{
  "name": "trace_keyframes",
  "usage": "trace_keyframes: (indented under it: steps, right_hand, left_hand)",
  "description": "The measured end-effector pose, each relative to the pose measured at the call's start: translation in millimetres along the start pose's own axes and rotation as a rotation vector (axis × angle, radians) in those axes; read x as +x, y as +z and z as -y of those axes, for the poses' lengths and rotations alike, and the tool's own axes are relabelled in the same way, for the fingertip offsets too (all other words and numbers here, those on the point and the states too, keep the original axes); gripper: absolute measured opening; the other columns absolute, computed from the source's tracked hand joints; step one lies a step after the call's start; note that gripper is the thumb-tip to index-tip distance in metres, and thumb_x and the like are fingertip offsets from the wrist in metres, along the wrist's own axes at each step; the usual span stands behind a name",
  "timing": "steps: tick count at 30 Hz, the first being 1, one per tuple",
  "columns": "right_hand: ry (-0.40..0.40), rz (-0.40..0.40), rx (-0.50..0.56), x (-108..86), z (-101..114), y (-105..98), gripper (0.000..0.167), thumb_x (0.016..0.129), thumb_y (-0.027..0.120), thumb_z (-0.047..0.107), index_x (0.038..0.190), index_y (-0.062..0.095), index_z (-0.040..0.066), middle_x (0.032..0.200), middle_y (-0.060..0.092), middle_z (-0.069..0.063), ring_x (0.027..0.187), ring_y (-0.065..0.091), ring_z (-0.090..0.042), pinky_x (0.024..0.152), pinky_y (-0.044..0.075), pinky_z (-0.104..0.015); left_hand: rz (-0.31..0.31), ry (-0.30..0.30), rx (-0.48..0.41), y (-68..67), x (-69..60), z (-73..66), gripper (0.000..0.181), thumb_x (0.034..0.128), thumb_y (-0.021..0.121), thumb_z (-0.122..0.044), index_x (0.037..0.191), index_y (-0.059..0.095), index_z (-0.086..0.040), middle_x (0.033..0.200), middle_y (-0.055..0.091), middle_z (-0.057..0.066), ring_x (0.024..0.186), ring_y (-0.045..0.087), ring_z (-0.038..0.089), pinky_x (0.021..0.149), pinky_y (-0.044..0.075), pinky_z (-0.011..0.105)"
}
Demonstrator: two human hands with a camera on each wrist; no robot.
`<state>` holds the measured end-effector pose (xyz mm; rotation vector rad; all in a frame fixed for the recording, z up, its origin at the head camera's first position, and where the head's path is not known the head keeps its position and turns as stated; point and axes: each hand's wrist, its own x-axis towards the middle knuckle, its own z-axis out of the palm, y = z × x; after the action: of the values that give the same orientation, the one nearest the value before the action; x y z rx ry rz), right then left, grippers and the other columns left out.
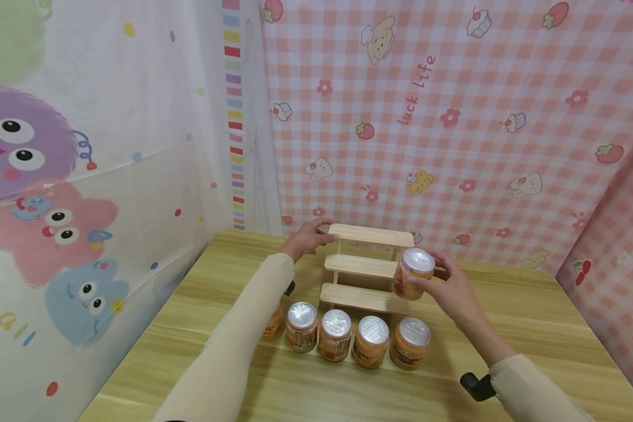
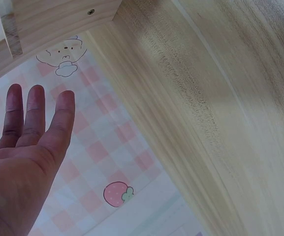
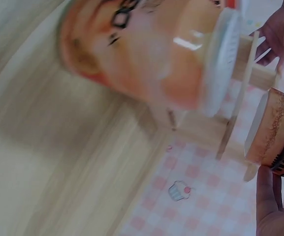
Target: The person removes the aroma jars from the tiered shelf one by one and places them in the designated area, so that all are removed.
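A small three-step wooden shelf (image 1: 366, 266) stands near the back of the table. My left hand (image 1: 310, 237) holds the left end of its top step between thumb and forefinger; the other fingers (image 2: 58, 123) extend behind it in the left wrist view. My right hand (image 1: 451, 287) grips an orange-labelled can (image 1: 414, 272) with a silver lid, thumb in front and fingers round the far side. That can is upright at the right end of the lower steps. Whether it touches a step, I cannot tell.
Several similar cans (image 1: 336, 335) stand in a row before the shelf, the leftmost partly behind my left sleeve (image 1: 232, 340). The rightmost can (image 3: 146, 54) looms close in the right wrist view. A pink checked cloth (image 1: 453, 146) hangs behind the wooden table (image 1: 506, 316).
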<state>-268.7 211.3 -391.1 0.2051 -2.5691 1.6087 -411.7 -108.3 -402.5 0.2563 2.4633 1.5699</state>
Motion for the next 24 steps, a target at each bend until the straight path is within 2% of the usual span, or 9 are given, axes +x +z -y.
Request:
trace_keyframes:
  steps: [6, 14, 24]
  right_hand:
    - [0.017, -0.04, -0.017, -8.4, -13.7, -14.0, 0.082, 0.086, 0.079, 0.039, 0.152, 0.037, 0.016, 0.142, 0.045, -0.016, 0.125, 0.047, -0.032, 0.079, 0.049, -0.03]
    - [0.024, -0.053, -0.07, -19.7, -34.9, -29.5, 0.083, 0.089, 0.076, 0.037, 0.154, 0.033, 0.009, 0.142, 0.043, -0.019, 0.126, 0.047, -0.036, 0.075, 0.049, -0.021]
    - [0.049, -0.038, -0.07, -34.8, -58.8, -36.1, 0.081, 0.089, 0.076, 0.035, 0.151, 0.034, 0.005, 0.14, 0.043, -0.018, 0.125, 0.046, -0.036, 0.078, 0.05, -0.023]
  left_hand:
    - [0.002, -0.009, -0.007, 0.2, -0.3, -0.8, 0.055, 0.0956, 0.068, -0.032, 0.145, 0.047, -0.021, 0.135, 0.053, 0.019, 0.12, 0.054, 0.034, 0.099, 0.044, 0.058]
    - [0.005, -0.008, -0.004, 0.1, -0.3, -0.8, 0.054, 0.0957, 0.068, -0.032, 0.145, 0.047, -0.022, 0.135, 0.052, 0.019, 0.121, 0.053, 0.034, 0.098, 0.045, 0.057]
    - [0.006, -0.016, 0.001, -0.8, -0.7, -1.9, 0.055, 0.0957, 0.068, -0.032, 0.145, 0.047, -0.022, 0.135, 0.052, 0.019, 0.122, 0.053, 0.035, 0.097, 0.045, 0.056]
